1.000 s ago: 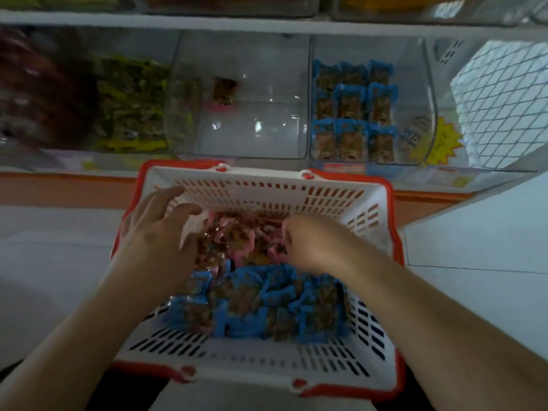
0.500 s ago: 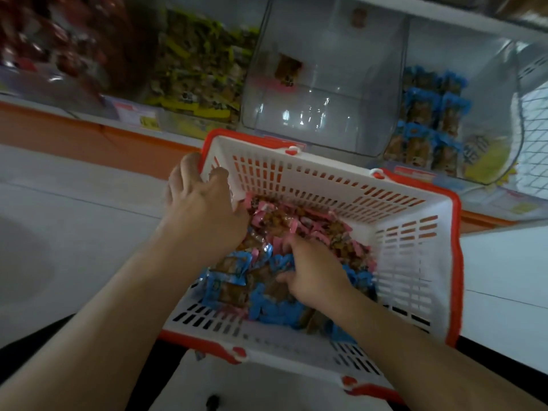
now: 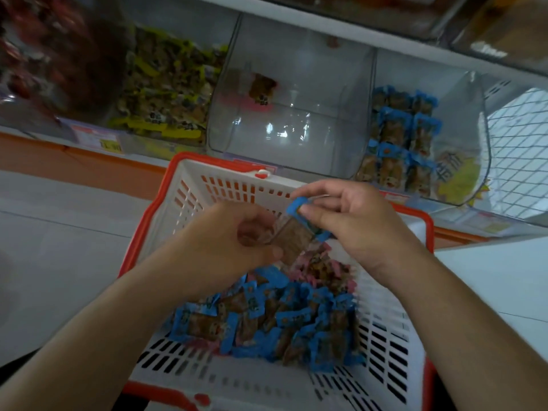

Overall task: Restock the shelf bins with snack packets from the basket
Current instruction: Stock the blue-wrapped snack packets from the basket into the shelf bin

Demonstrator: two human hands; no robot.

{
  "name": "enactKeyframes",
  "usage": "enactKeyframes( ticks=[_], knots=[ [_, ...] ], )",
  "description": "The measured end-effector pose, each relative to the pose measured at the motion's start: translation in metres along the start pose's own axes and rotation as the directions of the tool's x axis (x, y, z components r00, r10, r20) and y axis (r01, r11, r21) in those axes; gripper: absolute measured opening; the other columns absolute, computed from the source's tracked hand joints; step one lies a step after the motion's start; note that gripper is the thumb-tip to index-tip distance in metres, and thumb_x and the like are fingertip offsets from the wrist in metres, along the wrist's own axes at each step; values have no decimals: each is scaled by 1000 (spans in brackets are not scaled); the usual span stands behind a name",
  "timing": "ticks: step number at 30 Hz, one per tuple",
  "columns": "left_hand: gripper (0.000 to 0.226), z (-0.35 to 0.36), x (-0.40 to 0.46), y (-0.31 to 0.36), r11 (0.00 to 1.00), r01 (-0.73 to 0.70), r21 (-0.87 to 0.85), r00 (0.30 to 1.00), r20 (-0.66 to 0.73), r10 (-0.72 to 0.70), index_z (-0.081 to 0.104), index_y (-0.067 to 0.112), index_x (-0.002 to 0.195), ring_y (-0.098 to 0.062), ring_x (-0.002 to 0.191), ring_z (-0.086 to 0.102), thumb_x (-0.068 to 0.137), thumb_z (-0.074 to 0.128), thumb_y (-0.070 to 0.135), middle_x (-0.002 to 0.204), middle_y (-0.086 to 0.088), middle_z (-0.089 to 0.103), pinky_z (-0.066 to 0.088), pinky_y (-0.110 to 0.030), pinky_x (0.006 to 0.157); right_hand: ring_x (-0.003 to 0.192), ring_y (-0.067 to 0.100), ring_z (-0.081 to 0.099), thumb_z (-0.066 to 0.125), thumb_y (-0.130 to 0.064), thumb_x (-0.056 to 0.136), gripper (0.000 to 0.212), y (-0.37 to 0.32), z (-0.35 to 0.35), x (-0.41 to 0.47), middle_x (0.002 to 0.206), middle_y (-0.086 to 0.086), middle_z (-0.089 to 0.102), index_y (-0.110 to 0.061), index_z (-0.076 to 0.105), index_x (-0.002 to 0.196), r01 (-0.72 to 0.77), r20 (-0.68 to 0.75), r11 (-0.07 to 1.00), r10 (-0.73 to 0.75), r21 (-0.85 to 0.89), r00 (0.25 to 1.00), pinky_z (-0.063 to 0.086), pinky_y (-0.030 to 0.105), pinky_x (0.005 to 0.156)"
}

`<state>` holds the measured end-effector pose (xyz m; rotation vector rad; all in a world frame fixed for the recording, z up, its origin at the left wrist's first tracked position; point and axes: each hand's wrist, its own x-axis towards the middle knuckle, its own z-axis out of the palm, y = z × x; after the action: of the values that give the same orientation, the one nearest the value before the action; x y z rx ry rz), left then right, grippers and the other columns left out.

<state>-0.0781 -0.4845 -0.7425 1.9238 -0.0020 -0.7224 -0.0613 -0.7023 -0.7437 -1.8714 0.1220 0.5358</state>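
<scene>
Both hands are holding one blue-edged packet (image 3: pixel 292 237) above the basket (image 3: pixel 189 203): right hand (image 3: pixel 353 223) fingers pinching its top end, left hand (image 3: pixel 228 247) curling around the lower end. Remaining packets (image 3: pixel 267 318) are lying in the basket at 6 o'clock; clear bin (image 3: pixel 292 114) is sitting at 12.

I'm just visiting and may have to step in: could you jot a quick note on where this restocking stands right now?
Left hand and right hand: both grip one blue-edged snack packet, lifted above the white plastic basket with the red rim.
In the basket: a heap of blue packets, pink-edged packets behind them.
Shelf: the clear bin of blue packets is part filled; the clear middle bin holds a single packet.
Left: nearly the whole basket.
</scene>
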Motion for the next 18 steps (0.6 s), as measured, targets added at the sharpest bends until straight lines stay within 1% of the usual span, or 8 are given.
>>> enactKeyframes(
  ticks=[2, 5, 8, 9, 11, 13, 16, 18],
  knots=[
    [25, 4, 2, 1, 999, -34, -26, 999, -29, 34, 75, 34, 98, -3, 88, 73, 82, 85, 17, 92, 15, 74, 62, -27, 76, 97, 17, 76, 67, -29, 103, 14, 1, -8, 2, 97, -1, 81, -28, 81, 105, 6, -45, 999, -3, 53, 999, 59, 44, 90],
    [28, 9, 6, 4, 994, -67, -91, 989, -136, 55, 76, 37, 93, -8, 85, 74, 80, 87, 14, 92, 6, 75, 62, -28, 82, 94, 27, 74, 68, -33, 99, 21, 4, -20, 3, 106, 13, 78, -18, 80, 105, -20, -51, 960, 36, 279, 998, 58, 49, 83],
    [20, 16, 8, 7, 976, -66, -209, 991, -125, 40, 77, 32, 99, -25, 90, 76, 83, 84, 22, 95, -5, 77, 63, -51, 86, 98, 26, 74, 73, -11, 96, 17, 8, -29, 0, 109, 13, 77, -14, 76, 112, 55, 14, 969, -61, 242, 998, 60, 43, 83],
    [15, 18, 8, 10, 959, -55, -280, 995, -94, 29, 79, 27, 101, -30, 93, 76, 85, 79, 28, 97, -7, 78, 61, -54, 87, 99, 28, 75, 73, -3, 93, 22, 9, -31, -2, 109, 13, 77, -13, 75, 112, 91, 25, 968, -99, 234, 995, 60, 41, 83],
    [30, 21, 8, 12, 894, 8, -448, 1000, -17, -18, 81, 19, 103, -34, 100, 74, 91, 66, 42, 104, -11, 78, 59, -50, 82, 98, 31, 75, 66, 11, 89, 26, 9, -37, -5, 105, 17, 76, -11, 73, 102, 144, 35, 948, -161, 283, 986, 60, 38, 82],
    [38, 24, 8, 14, 869, 47, -492, 998, 55, -23, 81, 21, 106, -26, 107, 73, 93, 61, 50, 111, -7, 78, 55, -41, 86, 95, 29, 73, 57, 24, 89, 37, 8, -39, -7, 97, 17, 75, -11, 69, 87, 174, 44, 928, -200, 330, 979, 58, 33, 79],
    [24, 29, 7, 18, 949, -33, -315, 992, 104, 69, 78, 28, 111, -10, 103, 73, 89, 68, 29, 112, 8, 78, 58, -23, 86, 93, 27, 73, 52, 27, 90, 38, 7, -38, -9, 95, 16, 72, -7, 66, 80, 193, 64, 918, -228, 346, 971, 56, 28, 79],
    [29, 32, 7, 18, 972, -68, -223, 986, 135, 100, 75, 31, 112, -9, 107, 72, 89, 74, 13, 112, 8, 77, 58, -23, 90, 92, 29, 74, 51, 28, 89, 35, 8, -38, -9, 97, 17, 71, -4, 64, 79, 178, 60, 908, -217, 380, 974, 57, 31, 80]
  ],
)
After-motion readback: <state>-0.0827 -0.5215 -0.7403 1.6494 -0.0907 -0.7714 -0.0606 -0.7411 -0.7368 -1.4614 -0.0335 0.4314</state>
